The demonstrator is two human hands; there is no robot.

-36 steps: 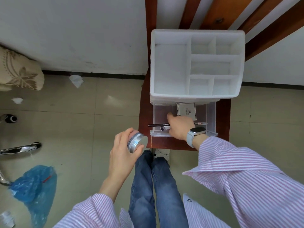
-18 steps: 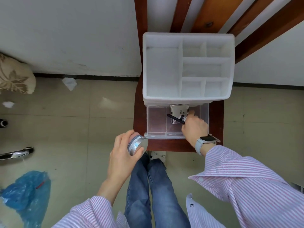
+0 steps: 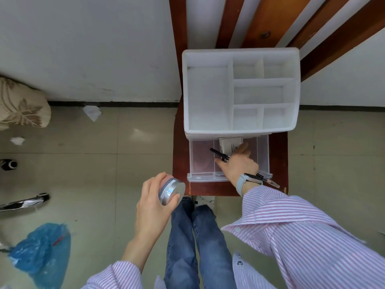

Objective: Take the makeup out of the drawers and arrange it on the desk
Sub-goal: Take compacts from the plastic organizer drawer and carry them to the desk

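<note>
Head view, looking straight down: a white makeup organizer [image 3: 210, 97] with bare divided compartments on top is sitting on a small reddish-brown bench [image 3: 180, 155] against the wall. Its clear plastic drawer [image 3: 203, 163] is standing pulled out toward the person. Inside the drawer, a flat grey compact case [image 3: 228, 146] with small printed text is lying near the back, partly under the organizer's body. The right hand [image 3: 239, 163] is reaching into the drawer, fingers curled around a thin black makeup pencil [image 3: 218, 153]; the pencil's dark tip is sticking out to the left of the fingers, crossing the front corner of the compact, while a second slim pen with a clear pinkish end [image 3: 268, 181] is showing past the wrist, over the drawer's front lip. Whether the hand is gripping that one too, I cannot tell. A pale blue smartwatch [image 3: 246, 179] is sitting on that wrist. The left hand [image 3: 154, 203] is hovering just off the bench's front left corner, clamped around a round jar with a silver lid [image 3: 171, 191]. Below are blue jeans and striped sleeves; a blue plastic bag [image 3: 41, 257] is lying on the tiled floor.
</note>
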